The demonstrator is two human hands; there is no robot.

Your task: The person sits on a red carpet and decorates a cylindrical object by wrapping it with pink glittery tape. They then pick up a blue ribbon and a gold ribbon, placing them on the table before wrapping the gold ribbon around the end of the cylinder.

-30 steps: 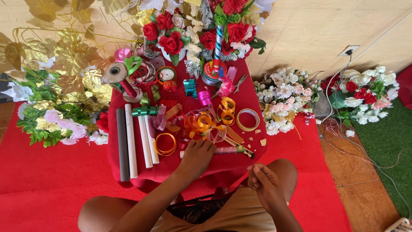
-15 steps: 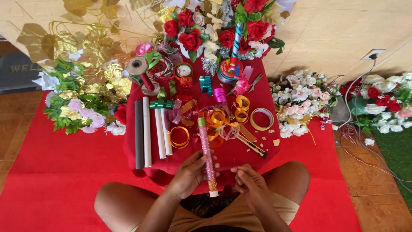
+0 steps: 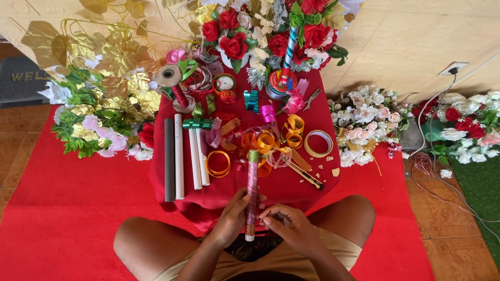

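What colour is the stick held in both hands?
The stick is glittery pink with a green top end and white bottom tip, seen in the head view.

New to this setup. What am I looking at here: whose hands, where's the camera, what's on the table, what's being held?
There is no machine here: a person sits cross-legged on a red mat and works with bare hands. The one picture comes from a camera worn on their head, looking down.

The left hand and the right hand both hold a glittery pink stick, upright, with a green tip at its far end and a white bare end near the lap.

In front is a low table under a red cloth. On it lie four plain tubes side by side, one dark and three white, an orange ribbon ring, more ribbon rolls and a tape roll. Artificial flowers surround it.
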